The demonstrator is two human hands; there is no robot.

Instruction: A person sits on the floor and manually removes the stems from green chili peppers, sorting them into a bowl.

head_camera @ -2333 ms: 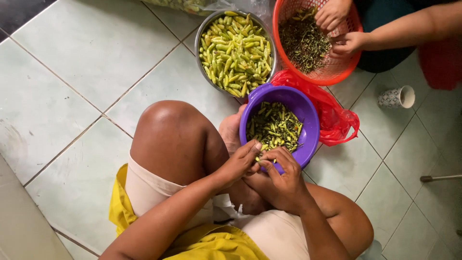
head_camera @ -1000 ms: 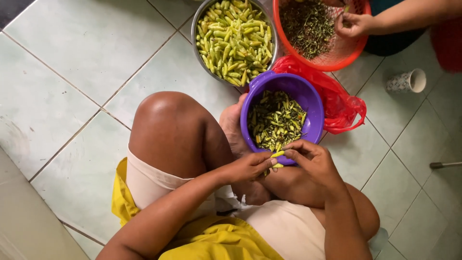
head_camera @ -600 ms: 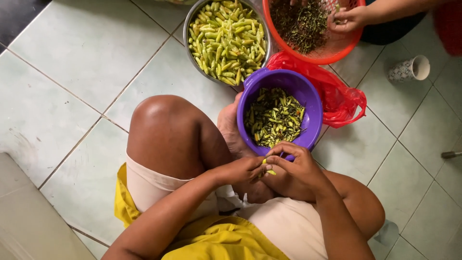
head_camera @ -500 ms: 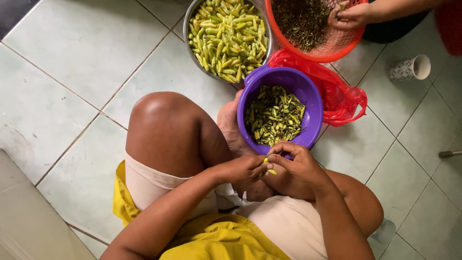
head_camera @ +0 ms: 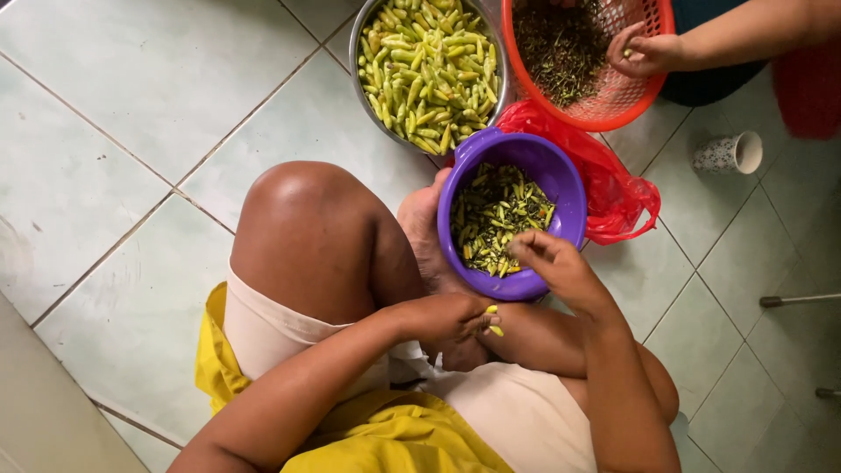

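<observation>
Purple bowl [head_camera: 561, 188] sits under the loosely closed right hand [head_camera: 552, 263]; left hand [head_camera: 451, 317] pinches a yellow chilli [head_camera: 493, 321].

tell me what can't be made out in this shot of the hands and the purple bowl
- Head view: the right hand reaches over the purple bowl; its fingertips curl under, so whether it holds anything is hidden.
- Left hand: only the tip of a small yellow chilli sticks out; the rest is inside the fingers.
- Metal bowl and orange basket: both cut off by the top edge.
- Another person's hand: what it pinches is too small to tell.
</observation>
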